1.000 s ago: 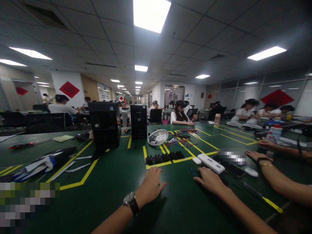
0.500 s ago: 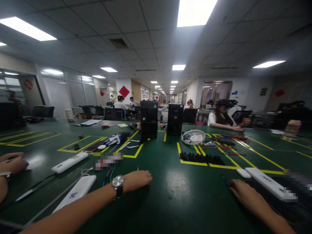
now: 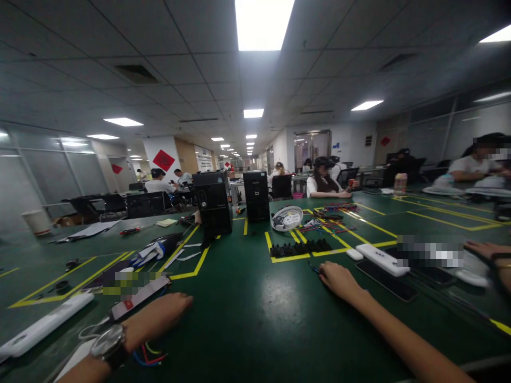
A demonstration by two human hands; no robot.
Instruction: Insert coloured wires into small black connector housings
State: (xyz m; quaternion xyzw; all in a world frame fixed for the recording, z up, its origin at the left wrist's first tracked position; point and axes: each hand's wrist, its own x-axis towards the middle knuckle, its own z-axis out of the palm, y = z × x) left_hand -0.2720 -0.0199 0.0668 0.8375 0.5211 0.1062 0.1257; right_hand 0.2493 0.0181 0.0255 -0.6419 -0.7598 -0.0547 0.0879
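Observation:
My left hand, with a watch on its wrist, is low over the green table. Its fingers are curled together and slightly blurred, and what may be in them is hidden. Short coloured wires lie beside that wrist, and a pale flat phone-like object is just beyond the hand. On the right side, my right hand rests near the table with its fingers closed. A thin blue wire sticks out from its fingertips. Black plastic blocks stand in a row ahead of it.
Two black computer towers stand at the back. A white basket and scattered wires are right of them. White power strips and a black phone lie to the right. Another person's hand shows at far right.
The view has turned right, so the table's contents sit further left. My hands have shifted left in the view, and the blue wire stays at my right fingertips.

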